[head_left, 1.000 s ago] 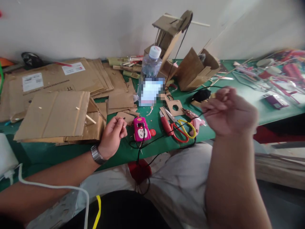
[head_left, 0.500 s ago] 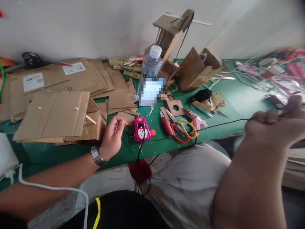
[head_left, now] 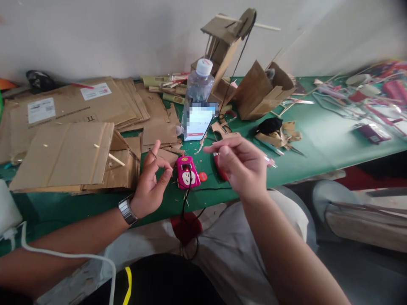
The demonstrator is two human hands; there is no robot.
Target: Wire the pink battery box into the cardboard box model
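My left hand (head_left: 149, 182), wearing a metal-banded watch (head_left: 127, 210), is beside the pink glue-gun-shaped-label box, a pink socket adapter (head_left: 187, 173) with a black plug in it. Its index finger is raised with a thin black cord (head_left: 153, 154) across it, while thumb and middle finger pinch together. My right hand (head_left: 243, 167) hovers over the table to the right of the adapter, index finger stretched leftward and thumb apart from it. No cord shows between its fingers. Beneath it, a red handle (head_left: 220, 167) is partly visible; the scissors are hidden.
A cardboard box structure (head_left: 63, 154) stands at left before stacked cardboard (head_left: 79, 106). Behind the hands are a phone (head_left: 199, 123), a plastic bottle (head_left: 199, 87) and a cardboard tower with a wheel (head_left: 246, 23). An open cardboard box (head_left: 254, 95) and scattered craft scraps (head_left: 362, 89) lie rightward.
My right hand has come in from the far right, where it held the black cord stretched out, to near my left hand. My left index finger has risen from the closed hand.
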